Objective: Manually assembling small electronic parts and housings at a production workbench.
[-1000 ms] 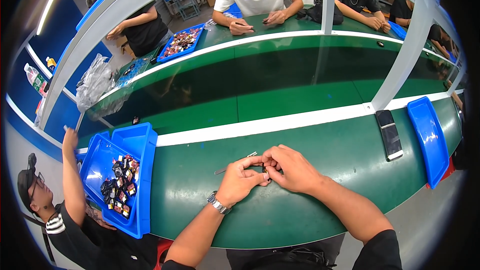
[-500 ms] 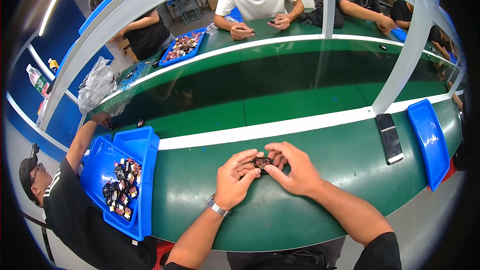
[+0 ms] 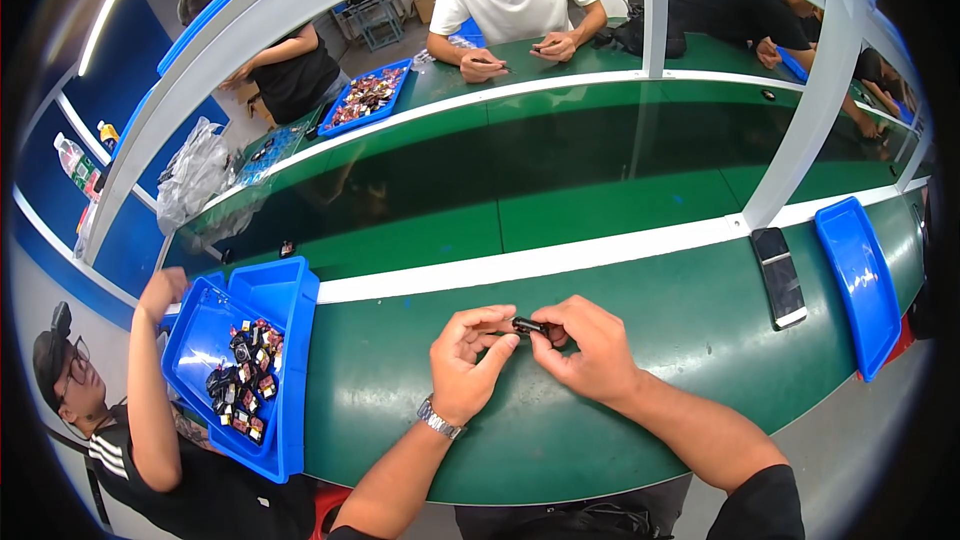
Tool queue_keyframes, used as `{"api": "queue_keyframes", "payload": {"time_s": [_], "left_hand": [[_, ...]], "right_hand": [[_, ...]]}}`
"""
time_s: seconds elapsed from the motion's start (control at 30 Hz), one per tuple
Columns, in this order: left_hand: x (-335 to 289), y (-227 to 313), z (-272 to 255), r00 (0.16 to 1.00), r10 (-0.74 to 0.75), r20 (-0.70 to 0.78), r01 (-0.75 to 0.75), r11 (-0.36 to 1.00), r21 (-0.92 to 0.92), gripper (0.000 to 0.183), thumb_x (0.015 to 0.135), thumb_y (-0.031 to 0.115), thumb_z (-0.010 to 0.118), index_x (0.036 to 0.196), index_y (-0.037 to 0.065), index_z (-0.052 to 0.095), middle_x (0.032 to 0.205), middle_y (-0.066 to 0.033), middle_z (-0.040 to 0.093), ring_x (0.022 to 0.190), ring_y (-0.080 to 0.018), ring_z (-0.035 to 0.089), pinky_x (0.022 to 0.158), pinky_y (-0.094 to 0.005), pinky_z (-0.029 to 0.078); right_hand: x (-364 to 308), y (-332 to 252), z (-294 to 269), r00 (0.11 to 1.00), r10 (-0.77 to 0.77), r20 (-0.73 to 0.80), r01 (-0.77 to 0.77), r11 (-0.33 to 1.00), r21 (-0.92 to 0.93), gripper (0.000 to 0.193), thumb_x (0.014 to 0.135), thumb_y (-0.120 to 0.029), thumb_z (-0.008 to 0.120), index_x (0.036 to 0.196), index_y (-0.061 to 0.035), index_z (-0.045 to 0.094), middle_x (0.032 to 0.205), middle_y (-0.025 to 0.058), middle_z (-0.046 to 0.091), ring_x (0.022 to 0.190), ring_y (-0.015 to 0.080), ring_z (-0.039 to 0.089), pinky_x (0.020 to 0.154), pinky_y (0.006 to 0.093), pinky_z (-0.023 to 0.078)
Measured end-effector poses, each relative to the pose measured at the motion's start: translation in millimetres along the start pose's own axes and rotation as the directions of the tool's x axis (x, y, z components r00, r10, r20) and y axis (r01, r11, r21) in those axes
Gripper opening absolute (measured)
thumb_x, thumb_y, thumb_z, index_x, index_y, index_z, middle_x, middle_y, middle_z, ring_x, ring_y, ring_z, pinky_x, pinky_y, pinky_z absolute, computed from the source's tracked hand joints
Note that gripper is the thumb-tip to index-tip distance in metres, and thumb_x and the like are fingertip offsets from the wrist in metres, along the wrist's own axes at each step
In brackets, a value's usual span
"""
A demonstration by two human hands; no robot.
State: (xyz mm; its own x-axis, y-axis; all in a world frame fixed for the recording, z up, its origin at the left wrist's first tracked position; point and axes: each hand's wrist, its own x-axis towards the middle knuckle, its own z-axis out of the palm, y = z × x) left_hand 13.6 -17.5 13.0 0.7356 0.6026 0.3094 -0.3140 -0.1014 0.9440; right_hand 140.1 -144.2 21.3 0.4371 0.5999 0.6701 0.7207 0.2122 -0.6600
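Between my two hands, above the green tabletop, is a small black plastic casing (image 3: pixel 528 325), turned so that a narrow dark side shows. My left hand (image 3: pixel 468 355), with a metal watch on its wrist, pinches the casing's left end between thumb and fingers. The right end is gripped by my right hand (image 3: pixel 588 348), thumb in front and fingers curled behind. What lies inside the casing is hidden at this angle. To the left, a blue tray (image 3: pixel 190 340) holds several small black assemblies (image 3: pixel 245 375) with red, yellow and white parts.
A phone (image 3: pixel 779 278) lies at the right, beside a blue tray (image 3: pixel 858 290). Beyond a white rail runs a green conveyor belt (image 3: pixel 400 253) carrying a small part (image 3: pixel 287 249). A co-worker's raised hand (image 3: pixel 163 290) is by the left trays. Other people sit across the belt.
The casing has been tilted between my fingers, from its open face with reddish parts to a dark side. The left co-worker's arm has drawn back from the belt; the belt's part has shifted slightly right.
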Motion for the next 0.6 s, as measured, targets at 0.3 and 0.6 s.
{"api": "queue_keyframes", "payload": {"time_s": [0.3,0.6], "left_hand": [[-3.2,2.7,-8.0,0.911,-0.409,0.060,0.413,0.896,-0.162,0.012,0.098,0.009,0.061,0.096,-0.002,0.065,0.092,-0.0113,0.069,0.075,-0.0154,0.065,0.059,-0.0266,0.051],[-1.2,-2.2,-13.6,0.831,-0.528,0.173,0.548,0.727,-0.413,0.015,0.098,0.011,0.057,0.100,-0.001,0.065,0.094,-0.0122,0.069,0.073,-0.0167,0.065,0.058,-0.0276,0.049]], "right_hand": [[1.3,2.9,2.8,1.000,-0.026,0.001,0.026,0.993,-0.115,0.024,0.074,0.001,0.076,0.095,-0.0051,0.067,0.080,0.0058,0.062,0.070,0.0217,0.063,0.059,0.0336,0.054],[1.5,5.1,3.7,0.990,-0.135,0.037,0.140,0.970,-0.199,0.026,0.073,0.001,0.076,0.097,-0.0047,0.068,0.083,0.0057,0.061,0.073,0.0221,0.064,0.060,0.0335,0.055]]}}
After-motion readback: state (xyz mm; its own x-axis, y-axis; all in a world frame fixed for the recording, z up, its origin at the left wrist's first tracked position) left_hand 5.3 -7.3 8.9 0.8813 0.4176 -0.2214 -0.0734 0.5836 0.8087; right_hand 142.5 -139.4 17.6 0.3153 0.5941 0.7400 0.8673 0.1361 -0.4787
